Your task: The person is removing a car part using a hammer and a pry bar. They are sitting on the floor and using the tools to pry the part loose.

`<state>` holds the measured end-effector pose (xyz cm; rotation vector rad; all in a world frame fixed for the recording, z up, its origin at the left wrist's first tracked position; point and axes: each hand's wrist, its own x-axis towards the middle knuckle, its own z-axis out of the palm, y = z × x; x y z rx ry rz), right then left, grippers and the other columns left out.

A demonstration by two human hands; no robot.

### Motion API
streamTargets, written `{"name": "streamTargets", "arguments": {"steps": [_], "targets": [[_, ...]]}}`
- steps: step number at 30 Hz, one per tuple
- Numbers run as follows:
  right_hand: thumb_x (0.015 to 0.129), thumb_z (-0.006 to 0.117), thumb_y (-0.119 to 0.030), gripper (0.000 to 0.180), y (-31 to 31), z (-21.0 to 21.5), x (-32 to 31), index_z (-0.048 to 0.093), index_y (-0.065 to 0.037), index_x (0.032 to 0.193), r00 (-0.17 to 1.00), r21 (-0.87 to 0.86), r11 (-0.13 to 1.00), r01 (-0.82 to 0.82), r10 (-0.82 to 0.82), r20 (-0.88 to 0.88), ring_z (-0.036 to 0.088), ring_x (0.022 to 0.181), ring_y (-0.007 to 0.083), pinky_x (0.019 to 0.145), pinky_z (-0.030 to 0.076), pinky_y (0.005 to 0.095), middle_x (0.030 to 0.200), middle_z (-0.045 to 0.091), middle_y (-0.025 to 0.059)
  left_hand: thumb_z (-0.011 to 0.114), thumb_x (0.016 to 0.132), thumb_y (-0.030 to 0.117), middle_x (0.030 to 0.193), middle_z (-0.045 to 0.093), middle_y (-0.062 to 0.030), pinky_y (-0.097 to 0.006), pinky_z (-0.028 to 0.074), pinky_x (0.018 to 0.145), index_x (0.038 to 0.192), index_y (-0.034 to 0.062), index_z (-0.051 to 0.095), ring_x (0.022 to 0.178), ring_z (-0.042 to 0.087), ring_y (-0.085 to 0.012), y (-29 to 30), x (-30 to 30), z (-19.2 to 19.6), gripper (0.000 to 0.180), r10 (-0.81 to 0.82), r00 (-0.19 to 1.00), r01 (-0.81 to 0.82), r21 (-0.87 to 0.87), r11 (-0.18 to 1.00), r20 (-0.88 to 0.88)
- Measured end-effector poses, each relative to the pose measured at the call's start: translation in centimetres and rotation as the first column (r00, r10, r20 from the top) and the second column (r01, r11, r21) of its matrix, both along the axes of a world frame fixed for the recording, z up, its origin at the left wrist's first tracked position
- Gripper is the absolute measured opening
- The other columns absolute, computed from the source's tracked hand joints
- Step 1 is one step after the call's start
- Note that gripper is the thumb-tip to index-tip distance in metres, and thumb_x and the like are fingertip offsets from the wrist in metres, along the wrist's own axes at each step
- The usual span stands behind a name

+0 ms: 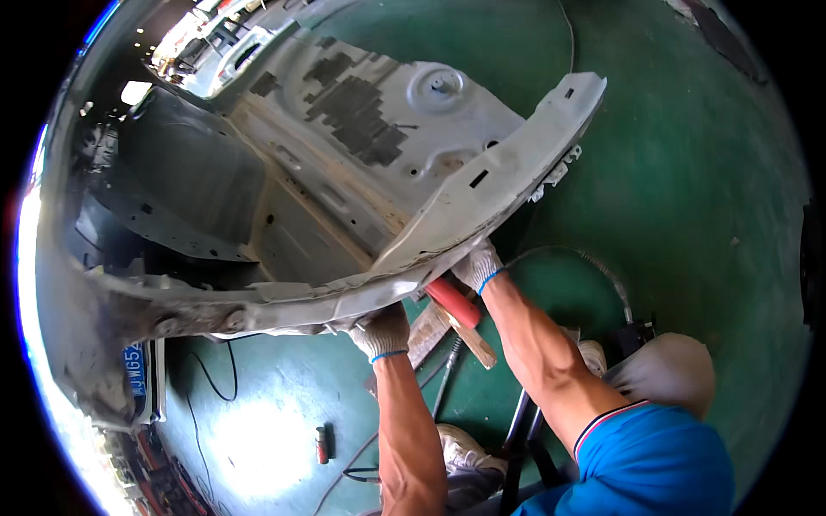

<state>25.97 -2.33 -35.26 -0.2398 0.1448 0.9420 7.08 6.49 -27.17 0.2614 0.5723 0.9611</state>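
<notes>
A bare grey car body shell has its rear panel (344,297) curving across in front of me. My left hand (384,331), in a white knit glove with a blue cuff, reaches up against the underside of that panel's lower edge. Further right, my right hand (476,265), gloved the same way, is at the same edge. The panel hides the fingers of both hands, so whether they grip anything does not show. Between the hands a red cylinder (454,303) sticks out from beneath the panel, next to wooden strips (469,335).
Inside the shell is a floor pan (447,129) with dark grey patches. A small red-handled tool (322,445) lies on the green floor (671,206). A hose (607,268) runs to a dark fitting on the right, and black cables (234,378) trail at left. My shoe (465,447) is below.
</notes>
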Motion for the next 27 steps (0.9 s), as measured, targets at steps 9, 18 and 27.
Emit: {"name": "streamTargets", "arguments": {"steps": [9, 18, 27], "targets": [[0.092, 0.077, -0.038, 0.056, 1.0, 1.4, -0.7, 0.056, -0.009, 0.135, 0.98, 0.089, 0.996, -0.003, 0.02, -0.199, 0.065, 0.117, 0.0244, 0.099, 0.06, 0.0404, 0.131, 0.064, 0.0084, 0.051, 0.103, 0.043, 0.135, 0.061, -0.0152, -0.055, 0.048, 0.109, 0.136, 0.0077, 0.057, 0.127, 0.057, -0.0337, 2.2, -3.0, 1.2, 0.049, -0.052, 0.993, 0.036, -0.143, 0.989, -0.107], [0.097, 0.072, -0.038, 0.043, 0.5, 9.2, -1.2, 0.061, -0.008, 0.127, 0.989, -0.032, 0.999, -0.023, 0.018, -0.144, 0.064, 0.105, 0.0182, 0.088, 0.062, 0.0346, 0.117, 0.065, 0.0064, 0.048, 0.104, 0.043, 0.143, 0.057, -0.0152, -0.052, 0.048, 0.111, 0.142, 0.0066, 0.053, 0.131, 0.055, -0.0346, 1.9, -3.2, 6.2, 0.053, -0.019, 0.981, -0.001, -0.106, 0.994, -0.191], [0.1, 0.07, -0.033, 0.042, 1.3, 9.5, -0.8, 0.059, -0.009, 0.132, 0.979, 0.007, 1.0, 0.012, -0.011, -0.203, 0.065, 0.113, 0.0217, 0.095, 0.062, 0.0356, 0.125, 0.064, 0.008, 0.061, 0.098, 0.036, 0.114, 0.069, -0.0134, -0.042, 0.054, 0.09, 0.117, 0.0043, 0.062, 0.105, 0.066, -0.0306, 3.1, -5.9, -14.4, 0.036, -0.111, 0.37, 0.398, 0.05, 0.916, -0.922]]}}
